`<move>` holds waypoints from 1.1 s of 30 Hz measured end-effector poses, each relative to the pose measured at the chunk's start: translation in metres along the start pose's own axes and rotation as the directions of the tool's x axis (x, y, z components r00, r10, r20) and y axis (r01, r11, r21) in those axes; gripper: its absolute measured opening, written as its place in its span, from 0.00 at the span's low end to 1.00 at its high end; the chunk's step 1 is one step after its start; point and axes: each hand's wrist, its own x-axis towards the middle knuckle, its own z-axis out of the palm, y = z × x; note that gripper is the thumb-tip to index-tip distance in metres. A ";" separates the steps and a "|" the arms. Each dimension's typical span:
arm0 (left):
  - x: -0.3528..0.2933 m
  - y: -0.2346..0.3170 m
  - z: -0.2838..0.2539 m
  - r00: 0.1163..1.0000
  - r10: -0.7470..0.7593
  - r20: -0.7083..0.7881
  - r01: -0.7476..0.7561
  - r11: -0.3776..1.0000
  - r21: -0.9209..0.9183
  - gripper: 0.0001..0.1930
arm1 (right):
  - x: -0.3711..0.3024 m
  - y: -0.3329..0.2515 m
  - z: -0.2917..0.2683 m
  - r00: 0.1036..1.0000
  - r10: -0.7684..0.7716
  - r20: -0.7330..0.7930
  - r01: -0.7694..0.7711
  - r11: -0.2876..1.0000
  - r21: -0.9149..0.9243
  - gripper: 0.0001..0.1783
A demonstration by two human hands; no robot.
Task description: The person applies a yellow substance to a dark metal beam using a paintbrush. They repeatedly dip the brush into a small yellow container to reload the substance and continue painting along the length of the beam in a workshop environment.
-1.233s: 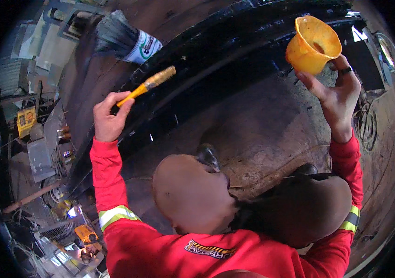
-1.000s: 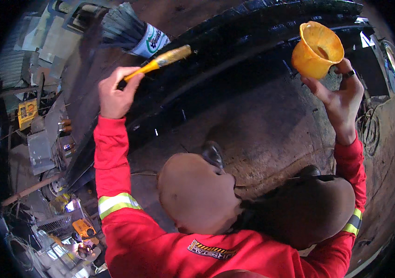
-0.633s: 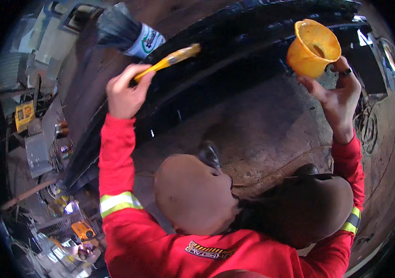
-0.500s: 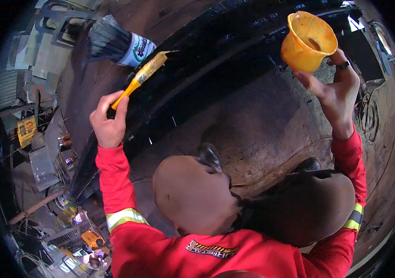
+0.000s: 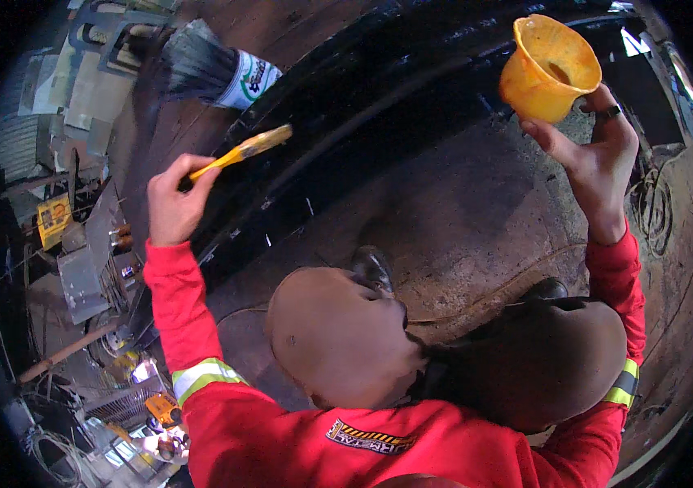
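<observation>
A paintbrush (image 5: 253,146) with a yellow handle is pinched between the fingers of my left hand (image 5: 177,198). Its bristles point up and to the right, over a long black beam (image 5: 362,106) whose surface looks glossy in places. My right hand (image 5: 600,163) grips a yellow plastic cup (image 5: 543,77) with a flared rim from below, its mouth tilted toward me. A little dark liquid or residue shows at the bottom of the cup. From this view I cannot tell whether the bristles touch the beam.
Beyond the beam lies a white can (image 5: 247,80) with thin grey rods fanning out of it. Metal plates (image 5: 94,89) and clutter fill the left side, with a yellow box (image 5: 54,220) among them. A coiled cable (image 5: 651,203) rests on the floor at right.
My left hand has moved slightly left, and the brush has tipped lower toward the right. My right hand and the cup have shifted a little to the right.
</observation>
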 end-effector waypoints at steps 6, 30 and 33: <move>0.012 -0.004 0.011 0.988 0.070 -0.135 -0.089 0.986 -0.140 0.07 | 0.001 -0.007 0.016 0.998 -0.028 0.064 0.024 0.998 0.061 0.35; -0.013 -0.032 -0.007 0.911 0.327 -0.252 -0.331 0.943 0.025 0.11 | -0.003 -0.006 0.012 0.997 -0.062 0.041 0.060 0.997 0.043 0.35; -0.029 -0.025 -0.008 0.946 0.224 -0.236 -0.246 0.967 -0.067 0.11 | -0.003 -0.006 0.017 0.996 -0.051 0.071 0.050 0.998 0.024 0.35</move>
